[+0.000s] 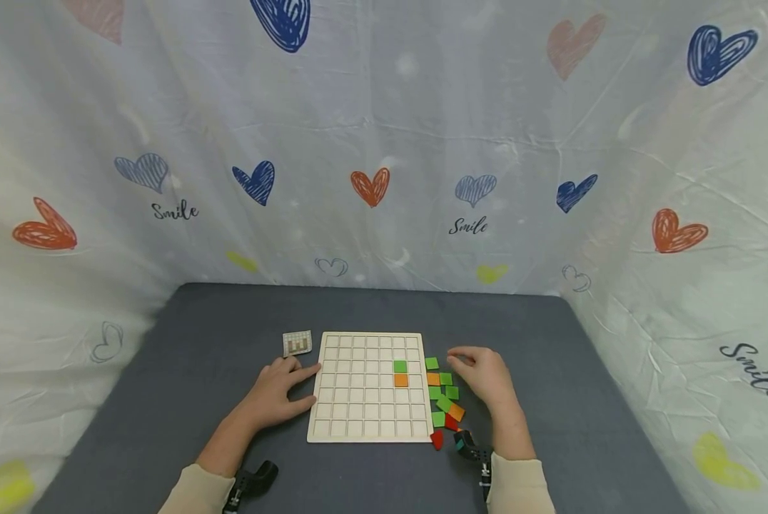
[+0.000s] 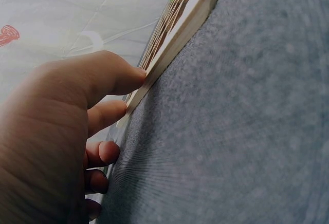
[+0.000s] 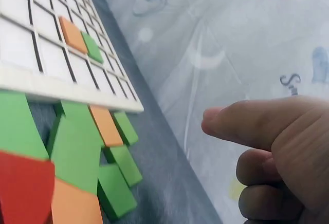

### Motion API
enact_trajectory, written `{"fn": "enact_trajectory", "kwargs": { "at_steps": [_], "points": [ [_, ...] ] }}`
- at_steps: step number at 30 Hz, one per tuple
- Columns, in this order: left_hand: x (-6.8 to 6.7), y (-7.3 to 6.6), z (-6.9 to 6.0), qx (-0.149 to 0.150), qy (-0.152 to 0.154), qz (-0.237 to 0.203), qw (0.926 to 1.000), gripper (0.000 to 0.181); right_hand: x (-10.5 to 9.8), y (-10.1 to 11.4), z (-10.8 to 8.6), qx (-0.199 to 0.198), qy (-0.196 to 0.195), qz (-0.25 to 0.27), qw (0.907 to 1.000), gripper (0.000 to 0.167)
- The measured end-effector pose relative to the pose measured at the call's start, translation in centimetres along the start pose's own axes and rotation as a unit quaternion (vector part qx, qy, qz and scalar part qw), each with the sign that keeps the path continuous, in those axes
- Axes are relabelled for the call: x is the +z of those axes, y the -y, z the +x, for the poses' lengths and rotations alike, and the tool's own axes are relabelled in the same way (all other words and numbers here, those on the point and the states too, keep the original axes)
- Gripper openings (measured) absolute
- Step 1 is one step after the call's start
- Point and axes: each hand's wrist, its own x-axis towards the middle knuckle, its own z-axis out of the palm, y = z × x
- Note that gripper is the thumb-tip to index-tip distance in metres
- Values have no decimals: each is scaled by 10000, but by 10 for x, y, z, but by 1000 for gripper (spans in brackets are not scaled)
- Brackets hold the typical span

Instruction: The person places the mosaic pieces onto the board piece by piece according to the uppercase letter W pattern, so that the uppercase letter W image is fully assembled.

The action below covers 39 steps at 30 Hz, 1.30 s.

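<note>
A pale wooden board (image 1: 365, 410) with a grid of square cells lies on the table. A green tile (image 1: 400, 366) and an orange tile (image 1: 400, 380) sit in neighbouring cells towards its right side. My left hand (image 1: 280, 392) touches the board's left edge with thumb and forefinger; in the left wrist view, the thumb (image 2: 115, 75) meets the wooden side. To the right of the loose tiles, my right hand (image 1: 487, 375) is held with nothing visible in it. Its thumb (image 3: 241, 124) points forward in the right wrist view, above curled fingers.
Along the board's right edge lie several loose green tiles (image 3: 77, 147), orange tiles (image 1: 457, 412) and red pieces (image 1: 437, 440), some overlapping. A small card (image 1: 297, 343) with a grid pattern lies beyond my left hand. Behind the dark table (image 1: 243, 307) hangs a heart-printed curtain (image 1: 410, 235).
</note>
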Motion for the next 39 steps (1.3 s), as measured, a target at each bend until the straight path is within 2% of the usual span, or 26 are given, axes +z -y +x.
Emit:
{"fn": "enact_trajectory", "kwargs": {
  "at_steps": [6, 10, 16, 39],
  "points": [
    [0, 1, -1, 99, -70, -11, 9999, 59, -1, -20, 2, 244, 288, 98, 9992, 24],
    [-1, 0, -1, 60, -75, -27, 10000, 58, -1, -27, 2, 420, 573, 187, 9973, 23],
    [-1, -2, -1, -24, -43, 29, 10000, 57, 4, -31, 1, 295, 869, 197, 9956, 25],
    [-1, -1, -1, -19, 21, -105, 9999, 57, 12, -29, 1, 241, 641, -57, 9976, 25]
  ]
}}
